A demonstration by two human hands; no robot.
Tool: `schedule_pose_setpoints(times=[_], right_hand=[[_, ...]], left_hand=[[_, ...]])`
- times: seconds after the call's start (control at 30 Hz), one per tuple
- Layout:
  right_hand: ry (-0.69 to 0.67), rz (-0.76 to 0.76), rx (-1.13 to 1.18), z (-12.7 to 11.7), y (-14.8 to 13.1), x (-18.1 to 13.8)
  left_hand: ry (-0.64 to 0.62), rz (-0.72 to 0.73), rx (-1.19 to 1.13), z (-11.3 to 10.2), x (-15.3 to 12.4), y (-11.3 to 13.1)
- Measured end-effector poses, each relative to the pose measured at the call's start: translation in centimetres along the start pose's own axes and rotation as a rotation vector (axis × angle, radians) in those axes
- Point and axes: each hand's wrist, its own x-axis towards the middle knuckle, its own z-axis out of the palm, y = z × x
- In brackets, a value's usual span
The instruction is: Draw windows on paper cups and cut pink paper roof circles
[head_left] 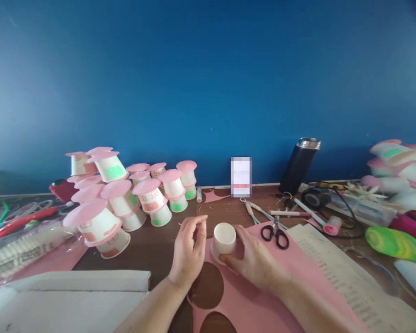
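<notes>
A small white paper cup (223,239) stands upside down on a pink sheet (260,296) that has round holes cut out of it. My right hand (254,261) curls round the cup's right side and front, its fingers touching the cup. My left hand (190,249) is raised just left of the cup, fingertips pinched together; what they hold, if anything, is too small to make out.
A pile of white cup houses with pink round roofs (125,203) fills the left. Black scissors (275,233), pliers (254,210), pens, a black flask (299,165), tape rolls (393,241), printed paper (339,273) and a white box (65,296) lie around.
</notes>
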Motion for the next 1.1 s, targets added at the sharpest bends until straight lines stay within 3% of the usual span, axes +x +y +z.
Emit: schedule_pose_setpoints(times=[0.33,0.67,1.1], right_hand=[[0.006,-0.045,-0.036,-0.1,-0.3,-0.1],[0.045,-0.133,-0.078,0.2,0.0,-0.1],[0.056,-0.166,-0.094,-0.1,0.1,-0.1]], left_hand=[[-0.047,0.057,-0.034,-0.1,-0.4,0.4],[-0.312,0.27,0.137,-0.1,-1.1,1.0],[-0.338,0.306,0.236,-0.1,-0.8,1.3]])
